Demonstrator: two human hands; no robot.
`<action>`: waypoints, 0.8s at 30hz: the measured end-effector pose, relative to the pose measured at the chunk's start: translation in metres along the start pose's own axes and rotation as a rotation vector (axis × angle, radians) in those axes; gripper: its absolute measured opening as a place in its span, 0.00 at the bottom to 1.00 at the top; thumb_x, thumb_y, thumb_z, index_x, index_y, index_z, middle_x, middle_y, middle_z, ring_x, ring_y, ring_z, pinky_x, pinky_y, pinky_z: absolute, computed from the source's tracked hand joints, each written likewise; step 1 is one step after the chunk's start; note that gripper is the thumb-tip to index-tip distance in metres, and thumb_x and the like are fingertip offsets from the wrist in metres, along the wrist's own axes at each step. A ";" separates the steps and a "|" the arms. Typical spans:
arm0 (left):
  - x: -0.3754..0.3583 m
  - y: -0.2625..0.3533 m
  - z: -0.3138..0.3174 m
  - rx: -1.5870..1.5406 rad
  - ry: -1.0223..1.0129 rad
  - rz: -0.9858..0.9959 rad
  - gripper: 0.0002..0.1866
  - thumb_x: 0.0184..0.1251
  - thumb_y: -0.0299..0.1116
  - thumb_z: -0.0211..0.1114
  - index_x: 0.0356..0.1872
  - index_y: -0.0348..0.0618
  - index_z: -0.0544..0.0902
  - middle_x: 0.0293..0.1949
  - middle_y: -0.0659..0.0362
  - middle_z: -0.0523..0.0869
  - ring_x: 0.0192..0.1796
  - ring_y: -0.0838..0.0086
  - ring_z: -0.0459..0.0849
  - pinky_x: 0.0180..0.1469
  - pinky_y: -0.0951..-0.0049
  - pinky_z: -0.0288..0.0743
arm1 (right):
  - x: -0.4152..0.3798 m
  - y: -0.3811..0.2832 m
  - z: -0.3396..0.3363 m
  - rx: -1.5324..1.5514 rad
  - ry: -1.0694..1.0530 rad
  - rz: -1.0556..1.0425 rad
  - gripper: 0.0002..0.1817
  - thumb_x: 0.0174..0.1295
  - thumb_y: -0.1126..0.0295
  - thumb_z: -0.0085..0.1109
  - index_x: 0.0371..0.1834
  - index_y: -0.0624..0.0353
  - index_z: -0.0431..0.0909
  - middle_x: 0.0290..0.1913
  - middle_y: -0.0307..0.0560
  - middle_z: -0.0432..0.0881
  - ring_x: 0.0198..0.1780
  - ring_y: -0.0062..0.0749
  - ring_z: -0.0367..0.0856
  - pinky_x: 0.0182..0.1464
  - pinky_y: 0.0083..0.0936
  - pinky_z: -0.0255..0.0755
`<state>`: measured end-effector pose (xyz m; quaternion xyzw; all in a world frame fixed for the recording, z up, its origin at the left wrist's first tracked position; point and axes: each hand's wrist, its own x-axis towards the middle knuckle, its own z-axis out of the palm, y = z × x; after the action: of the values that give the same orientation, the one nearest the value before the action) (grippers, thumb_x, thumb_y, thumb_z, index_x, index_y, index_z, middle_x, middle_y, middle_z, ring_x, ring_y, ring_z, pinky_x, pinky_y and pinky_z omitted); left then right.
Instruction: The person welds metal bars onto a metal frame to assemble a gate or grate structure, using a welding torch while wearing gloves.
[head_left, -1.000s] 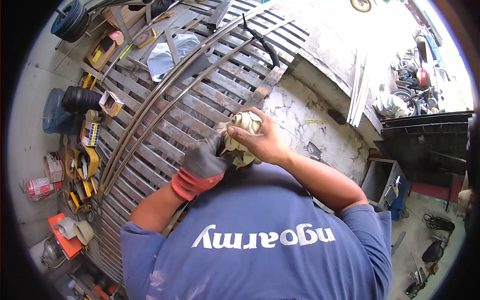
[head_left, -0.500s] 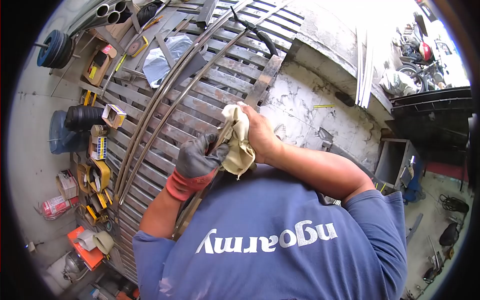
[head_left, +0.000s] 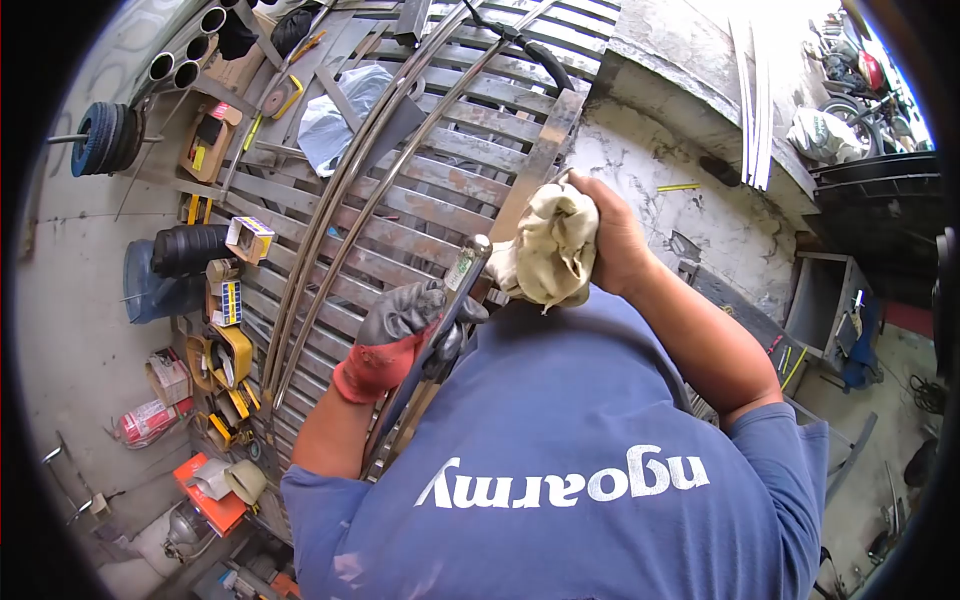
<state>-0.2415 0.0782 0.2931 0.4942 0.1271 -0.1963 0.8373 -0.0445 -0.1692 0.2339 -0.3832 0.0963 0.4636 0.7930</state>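
Note:
My left hand (head_left: 405,320), in a grey and red work glove, is closed round a slim metal tube (head_left: 437,340). This tube slants up from beside my body and ends in a shiny rounded tip (head_left: 480,245), with a worn label just below it. My bare right hand (head_left: 618,238) grips a bunched cream cloth (head_left: 553,245), its fingers partly hidden behind the folds. The cloth is just to the right of the tube's tip. Both hands are in front of my chest, over the near edge of a slatted metal table (head_left: 460,185).
Long curved metal tubes (head_left: 335,215) lie across the slats. A plastic bag (head_left: 345,115) and an angle grinder (head_left: 283,97) are at the back left. Boxes and yellow tools (head_left: 232,360) line the left side, near a fire extinguisher (head_left: 145,424). A low ledge (head_left: 680,110) stands right.
My right hand and the cloth have moved right, away from my left hand. The tube's rounded tip and label now show. The whole view has shifted slightly.

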 end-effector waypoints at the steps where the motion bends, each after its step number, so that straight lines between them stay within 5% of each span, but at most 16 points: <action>1: -0.001 0.001 -0.001 0.001 -0.045 0.018 0.11 0.90 0.27 0.63 0.60 0.32 0.88 0.38 0.63 0.89 0.36 0.85 0.82 0.40 0.81 0.76 | -0.002 -0.004 -0.002 0.011 0.012 -0.016 0.26 0.84 0.45 0.53 0.56 0.59 0.87 0.51 0.50 0.93 0.51 0.40 0.93 0.62 0.41 0.87; 4: -0.001 -0.002 -0.003 0.362 -0.018 0.182 0.13 0.93 0.30 0.59 0.61 0.31 0.87 0.36 0.60 0.89 0.36 0.82 0.83 0.39 0.78 0.76 | -0.005 -0.014 -0.011 0.056 -0.010 -0.057 0.25 0.84 0.46 0.53 0.56 0.57 0.86 0.52 0.50 0.93 0.54 0.41 0.93 0.63 0.42 0.87; 12: -0.003 -0.023 -0.010 -0.225 -0.072 -0.083 0.31 0.93 0.50 0.53 0.62 0.22 0.83 0.32 0.56 0.85 0.38 0.75 0.85 0.37 0.76 0.74 | -0.017 -0.025 -0.010 0.095 -0.057 -0.136 0.28 0.83 0.45 0.53 0.62 0.61 0.85 0.55 0.53 0.93 0.56 0.44 0.93 0.67 0.43 0.85; 15: -0.004 -0.017 -0.008 -0.189 -0.081 -0.066 0.29 0.92 0.49 0.56 0.63 0.23 0.84 0.31 0.56 0.85 0.37 0.76 0.85 0.36 0.78 0.73 | -0.021 -0.026 -0.004 0.052 -0.062 -0.154 0.27 0.84 0.46 0.52 0.61 0.61 0.85 0.55 0.52 0.93 0.55 0.43 0.93 0.66 0.43 0.85; 19: 0.000 0.001 0.012 0.492 0.010 0.231 0.19 0.90 0.41 0.65 0.59 0.30 0.87 0.32 0.57 0.88 0.32 0.79 0.85 0.34 0.77 0.76 | -0.024 -0.024 -0.006 -0.058 -0.031 -0.158 0.27 0.84 0.46 0.52 0.61 0.60 0.84 0.54 0.52 0.92 0.54 0.40 0.92 0.64 0.41 0.85; 22: 0.003 0.002 0.017 0.014 0.192 -0.071 0.10 0.87 0.34 0.70 0.50 0.35 0.89 0.31 0.58 0.91 0.28 0.82 0.84 0.31 0.77 0.77 | -0.026 -0.020 -0.011 -0.142 -0.072 -0.177 0.26 0.83 0.47 0.53 0.61 0.60 0.83 0.54 0.52 0.91 0.54 0.39 0.92 0.63 0.40 0.85; 24: 0.006 0.002 0.016 0.022 0.241 -0.112 0.09 0.84 0.31 0.72 0.53 0.34 0.90 0.34 0.58 0.93 0.30 0.82 0.86 0.28 0.80 0.76 | -0.023 -0.015 -0.016 -0.181 -0.059 -0.210 0.25 0.83 0.48 0.54 0.62 0.59 0.82 0.53 0.51 0.90 0.54 0.38 0.91 0.62 0.39 0.85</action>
<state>-0.2350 0.0635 0.2996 0.5154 0.2518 -0.1832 0.7984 -0.0417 -0.2004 0.2424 -0.4474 -0.0097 0.3960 0.8018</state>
